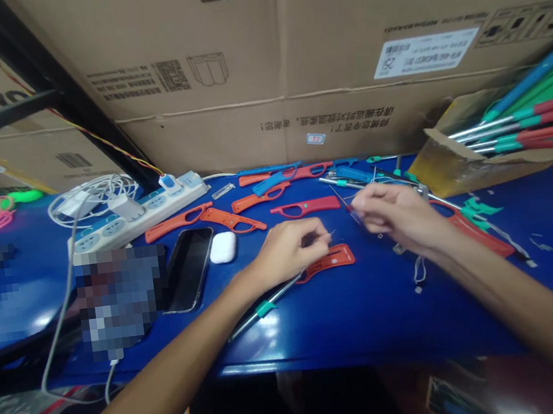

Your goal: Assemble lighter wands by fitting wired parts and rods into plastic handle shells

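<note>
My left hand (289, 252) is closed in a pinch just above a red-orange lighter handle half (340, 255) on the blue table. A tiny pale strand shows at its fingertips, too small to name. Beneath this hand a metal lighter tube (285, 289) with a green clip (266, 308) runs down to the left. My right hand (398, 215) is closed around a thin dark rod (340, 196) that slants up and left from the fingers; its kind is unclear. A red handle half (311, 207) lies between and beyond the hands.
More orange and blue handle halves (235, 219) lie toward the back. A power strip (141, 213), a phone (190, 268) and a white earbud case (223, 247) are on the left. An open carton (436, 170) of lighters stands at the right, before a large cardboard box (259, 68).
</note>
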`<state>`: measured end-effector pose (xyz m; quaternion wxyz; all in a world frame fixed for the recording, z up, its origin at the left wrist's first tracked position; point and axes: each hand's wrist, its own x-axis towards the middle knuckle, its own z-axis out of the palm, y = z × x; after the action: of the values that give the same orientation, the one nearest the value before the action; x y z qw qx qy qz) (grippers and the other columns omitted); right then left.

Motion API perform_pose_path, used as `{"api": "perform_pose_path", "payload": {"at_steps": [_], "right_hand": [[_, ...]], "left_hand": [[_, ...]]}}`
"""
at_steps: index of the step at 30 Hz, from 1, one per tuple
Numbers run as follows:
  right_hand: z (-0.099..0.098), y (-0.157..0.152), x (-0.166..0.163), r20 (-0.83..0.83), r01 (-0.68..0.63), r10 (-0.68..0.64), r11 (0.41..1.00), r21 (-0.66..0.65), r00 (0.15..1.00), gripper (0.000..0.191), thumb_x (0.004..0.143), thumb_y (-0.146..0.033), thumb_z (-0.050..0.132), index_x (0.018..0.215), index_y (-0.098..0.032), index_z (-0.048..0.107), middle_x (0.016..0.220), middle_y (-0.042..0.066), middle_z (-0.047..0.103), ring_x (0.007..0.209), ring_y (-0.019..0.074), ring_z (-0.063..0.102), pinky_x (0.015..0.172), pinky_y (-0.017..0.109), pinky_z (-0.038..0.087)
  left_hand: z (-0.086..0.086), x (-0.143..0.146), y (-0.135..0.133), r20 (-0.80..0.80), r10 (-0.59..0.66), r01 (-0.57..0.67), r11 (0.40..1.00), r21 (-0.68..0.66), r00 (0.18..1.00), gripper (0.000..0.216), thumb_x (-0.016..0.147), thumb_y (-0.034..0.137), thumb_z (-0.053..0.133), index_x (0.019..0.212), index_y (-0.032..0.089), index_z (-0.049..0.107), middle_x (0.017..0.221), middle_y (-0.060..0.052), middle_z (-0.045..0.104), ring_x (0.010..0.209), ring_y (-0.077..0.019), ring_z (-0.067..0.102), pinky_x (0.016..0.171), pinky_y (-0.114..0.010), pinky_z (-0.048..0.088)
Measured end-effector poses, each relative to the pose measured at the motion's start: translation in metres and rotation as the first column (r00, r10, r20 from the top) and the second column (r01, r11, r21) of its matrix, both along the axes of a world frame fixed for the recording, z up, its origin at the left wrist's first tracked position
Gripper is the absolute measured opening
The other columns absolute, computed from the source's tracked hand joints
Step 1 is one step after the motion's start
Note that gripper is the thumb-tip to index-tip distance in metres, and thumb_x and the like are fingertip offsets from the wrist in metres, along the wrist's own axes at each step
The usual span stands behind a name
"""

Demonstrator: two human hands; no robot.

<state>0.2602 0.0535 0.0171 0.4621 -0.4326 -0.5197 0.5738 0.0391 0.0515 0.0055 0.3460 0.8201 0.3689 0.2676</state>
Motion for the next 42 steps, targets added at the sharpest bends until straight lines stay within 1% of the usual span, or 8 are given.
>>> {"api": "perform_pose_path", "payload": {"at_steps": [3,8,12,19,27,32,38,42], "right_hand": [[0.006,0.005,0.011,0.035,0.119,-0.12,0.992,0.048,0.992,0.03,0.073,-0.041,0.082,0.072,-0.019,0.062,0.061,-0.004,0.05,0.049,0.0062,0.038,0.043,0.022,0.024],[0.01,-0.002,0.013,0.436,-0.146,0.077,0.981,0.127,0.897,0.026,0.085,-0.047,0.07,0.091,-0.022,0.07,0.07,-0.001,0.059,0.059,0.011,0.048,0.053,0.026,0.038],[0.007,-0.007,0.006,0.599,-0.262,0.105,0.948,0.181,0.794,0.027,0.086,-0.049,0.068,0.094,-0.024,0.073,0.077,0.0,0.064,0.066,0.0139,0.052,0.059,0.029,0.04],[0.002,-0.007,-0.001,0.585,-0.282,0.16,0.951,0.124,0.795,0.033,0.086,-0.053,0.065,0.087,-0.021,0.072,0.073,0.0,0.064,0.066,0.0146,0.054,0.062,0.03,0.042],[-0.008,-0.006,-0.003,0.575,-0.37,0.221,0.916,0.155,0.788,0.029,0.095,-0.047,0.054,0.091,-0.019,0.064,0.088,0.003,0.066,0.082,0.0177,0.059,0.076,0.033,0.047],[-0.011,-0.006,-0.008,0.602,-0.318,0.08,0.9,0.299,0.794,0.024,0.097,-0.038,0.051,0.085,-0.02,0.061,0.083,0.002,0.065,0.078,0.0175,0.058,0.074,0.032,0.046],[-0.008,0.008,0.017,0.464,0.021,-0.185,0.942,0.336,0.867,0.025,0.093,-0.045,0.06,0.085,-0.02,0.06,0.071,-0.002,0.055,0.055,0.0113,0.045,0.05,0.026,0.036],[-0.003,0.006,0.017,0.512,-0.154,-0.054,0.922,0.356,0.858,0.023,0.092,-0.044,0.064,0.094,-0.021,0.064,0.081,0.001,0.061,0.066,0.0133,0.054,0.056,0.027,0.041]], "left_hand": [[-0.001,0.001,-0.002,0.02,-0.036,0.036,0.999,0.021,0.999,0.021,0.096,0.031,0.054,0.081,0.018,0.062,0.073,0.004,0.061,0.065,-0.0098,0.051,0.061,-0.022,0.036],[-0.001,0.0,-0.001,-0.048,-0.03,0.036,0.989,0.14,0.998,0.02,0.1,0.03,0.051,0.09,0.019,0.066,0.086,0.001,0.067,0.073,-0.0114,0.058,0.067,-0.023,0.038],[-0.001,-0.002,0.001,-0.111,-0.037,0.061,0.972,0.228,0.993,0.02,0.1,0.03,0.052,0.09,0.018,0.065,0.084,0.001,0.066,0.074,-0.0127,0.058,0.067,-0.024,0.039],[-0.004,-0.003,0.002,-0.17,-0.062,0.117,0.933,0.339,0.983,0.025,0.103,0.032,0.048,0.089,0.018,0.063,0.088,-0.001,0.067,0.08,-0.0143,0.059,0.073,-0.026,0.042],[-0.005,-0.002,0.004,-0.258,-0.024,0.148,0.868,0.474,0.966,0.027,0.102,0.028,0.047,0.082,0.017,0.062,0.08,0.0,0.065,0.075,-0.0151,0.055,0.068,-0.027,0.038],[-0.003,-0.005,0.005,-0.231,-0.019,0.112,0.912,0.395,0.973,0.026,0.1,0.029,0.052,0.08,0.018,0.063,0.076,0.001,0.063,0.075,-0.0151,0.054,0.066,-0.026,0.036],[0.001,-0.009,0.008,-0.133,-0.016,0.054,0.957,0.284,0.991,0.019,0.097,0.027,0.057,0.085,0.019,0.068,0.08,0.001,0.067,0.076,-0.0141,0.057,0.068,-0.025,0.039],[0.003,-0.01,0.008,-0.155,-0.014,0.057,0.959,0.279,0.988,0.02,0.099,0.028,0.054,0.088,0.019,0.069,0.082,0.0,0.068,0.077,-0.0144,0.059,0.069,-0.026,0.04]]}}
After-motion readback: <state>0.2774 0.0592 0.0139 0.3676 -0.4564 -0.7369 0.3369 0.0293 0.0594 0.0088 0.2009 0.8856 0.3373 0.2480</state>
